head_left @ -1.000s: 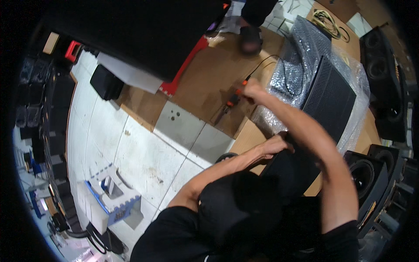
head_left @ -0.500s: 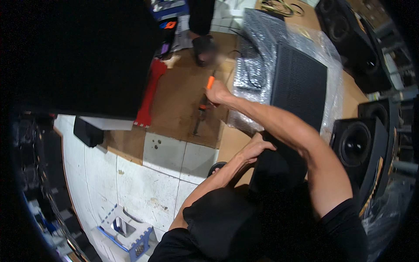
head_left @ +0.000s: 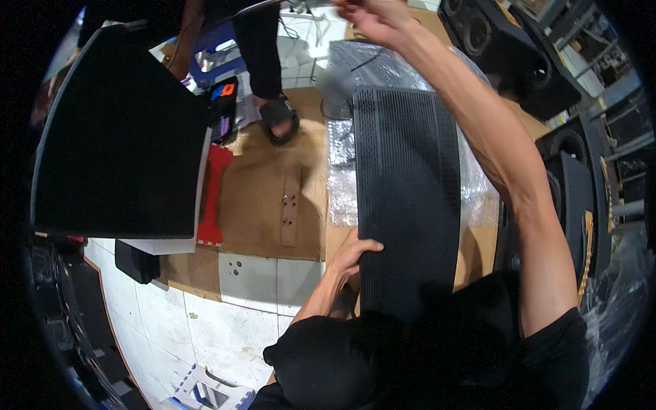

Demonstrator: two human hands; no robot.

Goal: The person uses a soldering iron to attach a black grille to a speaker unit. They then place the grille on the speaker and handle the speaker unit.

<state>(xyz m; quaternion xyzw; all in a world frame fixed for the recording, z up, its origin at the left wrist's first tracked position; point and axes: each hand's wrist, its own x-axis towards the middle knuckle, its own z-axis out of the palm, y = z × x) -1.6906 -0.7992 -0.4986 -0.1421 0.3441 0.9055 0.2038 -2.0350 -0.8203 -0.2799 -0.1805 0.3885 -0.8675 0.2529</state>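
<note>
A long black speaker cabinet point(head_left: 410, 184) with a perforated front stands before me, its near end against my dark clothing. On its left edge is my left hand point(head_left: 350, 254), thumb over the front and fingers round the side, partly hidden. My right arm stretches across the far right of the cabinet. At the top edge of the view, my right hand point(head_left: 374, 22) is blurred and its fingers are cut off, so what it holds does not show. Bubble wrap point(head_left: 342, 184) lies beneath and around the cabinet's far part.
Left of the cabinet, a flat strip point(head_left: 290, 212) with several screws lies on brown cardboard point(head_left: 249, 205). Another person's sandalled foot point(head_left: 279, 121) stands beyond it. A large black box point(head_left: 123, 137) fills the left. Speakers point(head_left: 570, 205) line the right. A folding stool point(head_left: 208, 389) is near left.
My right hand has moved up and away, and the long orange-handled tool it held is out of sight. My left hand now sits on the cabinet's edge. The view has shifted.
</note>
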